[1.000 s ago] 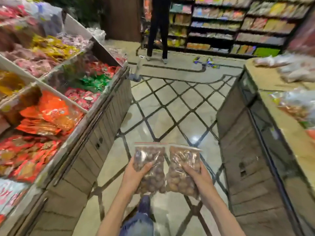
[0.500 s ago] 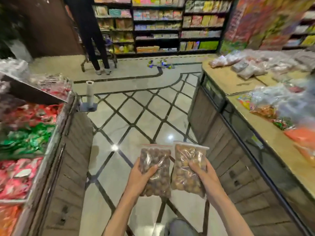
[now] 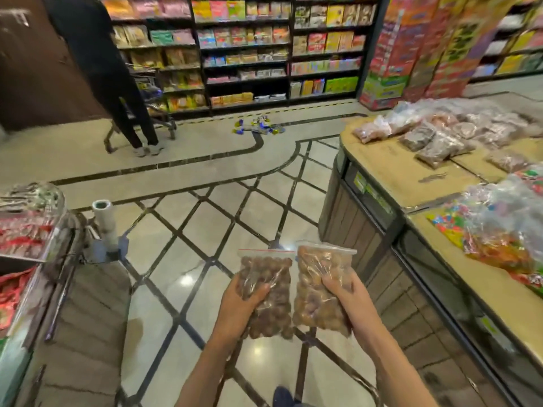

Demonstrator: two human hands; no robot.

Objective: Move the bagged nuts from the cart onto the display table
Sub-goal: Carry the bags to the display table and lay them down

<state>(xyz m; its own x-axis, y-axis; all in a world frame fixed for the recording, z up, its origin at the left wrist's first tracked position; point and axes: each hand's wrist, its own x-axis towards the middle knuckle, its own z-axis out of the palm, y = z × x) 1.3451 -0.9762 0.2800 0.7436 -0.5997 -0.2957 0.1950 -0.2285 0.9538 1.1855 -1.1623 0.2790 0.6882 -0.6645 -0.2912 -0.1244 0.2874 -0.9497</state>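
Far off to the left of my left hand sits a slanted display bin of red-wrapped sweets [image 3: 26, 233], with a white roll of plastic bags on a grey stand [image 3: 103, 227] at its corner, put there, I'd guess, so shoppers can tear one off. Ahead of that hand, a person in dark clothes [image 3: 100, 69] stands by a wire shopping cart [image 3: 152, 113].

Now my left hand [image 3: 239, 304]: thumb curled over the front, fingers behind, gripping a clear zip bag of dark brown round nuts [image 3: 266, 292] by its lower half. Holding it low lets the weight sit in the palm rather than hang off the seal, I reckon.

Just beside it, almost touching, my right hand [image 3: 346, 301] has the same wrap on a clear zip bag of paler tan nuts [image 3: 318, 286]. One bag per hand, both upright, carried out over the tiled floor [image 3: 188, 236]. Neither is on anything yet.

To the right of my right hand runs the tan-topped wooden display table [image 3: 390, 171], near but not under the bags. Beyond the hand, at its far end, clear bags of brown nuts [image 3: 435, 139] lie flat in rows, and that looks like where these two belong. Closer by on the right lie loose bags of bright multicoloured candy [image 3: 499, 227], so I'd carry past those first.
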